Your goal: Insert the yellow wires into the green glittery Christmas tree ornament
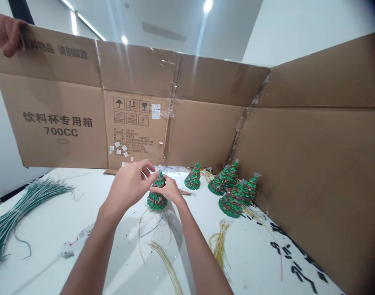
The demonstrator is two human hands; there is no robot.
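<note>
A small green beaded Christmas tree [157, 201] with red garland stands upright on the white table in front of me. My right hand [169, 189] reaches round its upper part from the right, thumb and fingers closed on it. At the treetop, my left hand [132, 180] has its fingers curled in, with the thumb close to the tip. Whatever lies between those left fingertips is too small to make out. Thin yellow and dark wires spread from under the tree's base. Nearer to me lies a bundle of yellow wires [166, 262].
Several finished-looking trees [193, 177] stand behind and to the right. Green wires [24, 205] and a white glue gun [66, 249] lie at left, another yellow bundle [219, 243] at right. Cardboard [206, 131] walls the table; another person's hand [7, 35] grips its top left.
</note>
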